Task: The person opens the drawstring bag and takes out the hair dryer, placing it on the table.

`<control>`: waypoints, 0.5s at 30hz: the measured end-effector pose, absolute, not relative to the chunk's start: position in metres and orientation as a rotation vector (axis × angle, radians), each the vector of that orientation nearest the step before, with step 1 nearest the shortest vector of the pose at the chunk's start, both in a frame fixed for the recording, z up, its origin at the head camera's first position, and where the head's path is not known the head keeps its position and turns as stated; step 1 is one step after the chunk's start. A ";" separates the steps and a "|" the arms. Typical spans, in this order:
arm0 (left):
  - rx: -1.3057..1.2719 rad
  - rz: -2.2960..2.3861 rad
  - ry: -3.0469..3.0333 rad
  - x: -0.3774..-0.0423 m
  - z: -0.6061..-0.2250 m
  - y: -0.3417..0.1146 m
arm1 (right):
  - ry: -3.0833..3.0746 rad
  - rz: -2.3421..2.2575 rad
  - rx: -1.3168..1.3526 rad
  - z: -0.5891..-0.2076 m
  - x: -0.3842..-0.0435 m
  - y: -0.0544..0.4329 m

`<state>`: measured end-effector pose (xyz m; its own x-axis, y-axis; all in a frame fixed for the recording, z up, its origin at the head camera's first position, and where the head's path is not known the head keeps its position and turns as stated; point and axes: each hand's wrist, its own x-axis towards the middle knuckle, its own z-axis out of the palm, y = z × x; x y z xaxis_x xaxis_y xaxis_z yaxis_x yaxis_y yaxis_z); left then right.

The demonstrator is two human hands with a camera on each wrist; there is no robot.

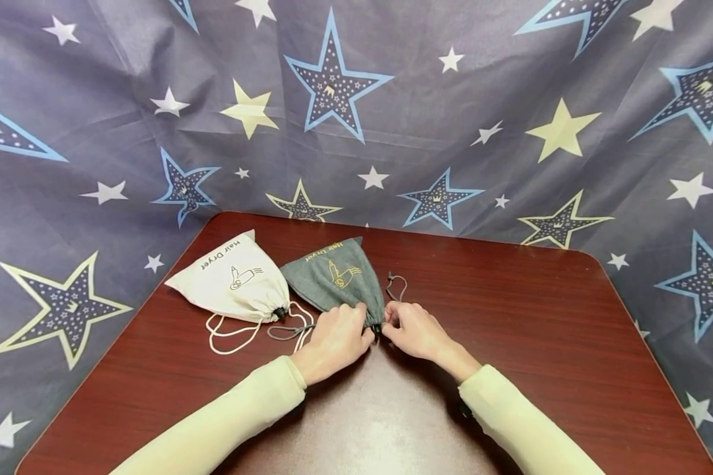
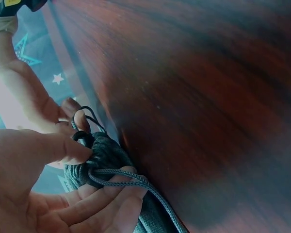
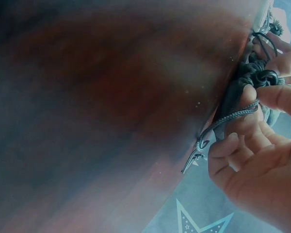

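A grey drawstring bag lies on the table with "Hair Dryer" and a dryer outline in yellow on it. My left hand grips its gathered neck from the left, thumb on the pleats in the left wrist view. From the other side my right hand pinches the grey drawstring beside the neck, thumb and forefinger together. A black cord stopper sits between the hands. To the left lies a white drawstring bag with the same print in dark lines, its white cords looped in front.
The dark red wooden table extends to both sides and toward me. Behind it hangs a grey-blue star-patterned cloth. A looped end of grey cord lies beyond my right hand, another left of my left hand.
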<state>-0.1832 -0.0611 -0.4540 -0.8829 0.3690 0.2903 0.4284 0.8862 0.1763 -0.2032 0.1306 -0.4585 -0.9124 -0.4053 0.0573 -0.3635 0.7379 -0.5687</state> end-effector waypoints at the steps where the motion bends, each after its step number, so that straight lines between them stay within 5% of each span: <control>1: -0.601 -0.344 -2.806 -0.183 -0.454 -0.061 | 2.867 -0.906 -0.629 -0.458 -0.203 0.131; 15: -0.577 -0.345 -2.825 -0.185 -0.457 -0.062 | 2.906 -0.837 -0.607 -0.457 -0.203 0.130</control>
<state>-0.1854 -0.0620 -0.4571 -0.8939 0.3532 0.2760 0.4093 0.8942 0.1812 -0.2035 0.1302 -0.4573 -0.9210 -0.3859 0.0530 -0.3550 0.7755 -0.5221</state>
